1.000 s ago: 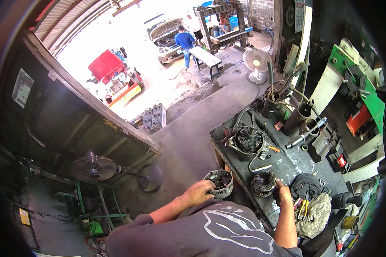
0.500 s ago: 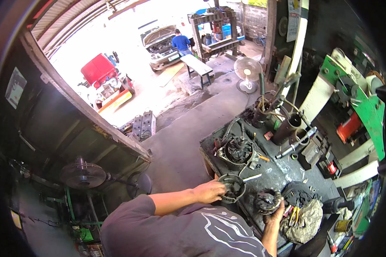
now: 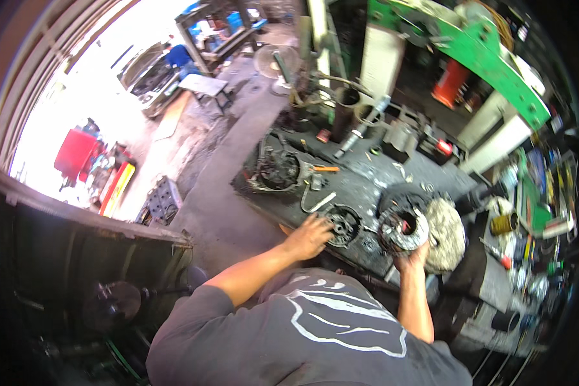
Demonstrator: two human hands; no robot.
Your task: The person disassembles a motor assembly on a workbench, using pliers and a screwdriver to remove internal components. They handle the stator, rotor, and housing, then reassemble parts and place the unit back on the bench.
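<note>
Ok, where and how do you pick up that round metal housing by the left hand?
I'd grip the round metal housing by its outer rim, probably from the left, where the left hand is. The circular rim gives an edge to hold, while the right hand holds a ring-shaped metal part on the other side.

Dark workbench (image 3: 370, 182), round metal housing (image 3: 343, 225), slim orange tool (image 3: 326, 169), pale rag (image 3: 446, 237)

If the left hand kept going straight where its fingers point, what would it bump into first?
Most likely the round metal case on the table. The left hand is right at its left rim, though actual contact is hard to tell.
</note>
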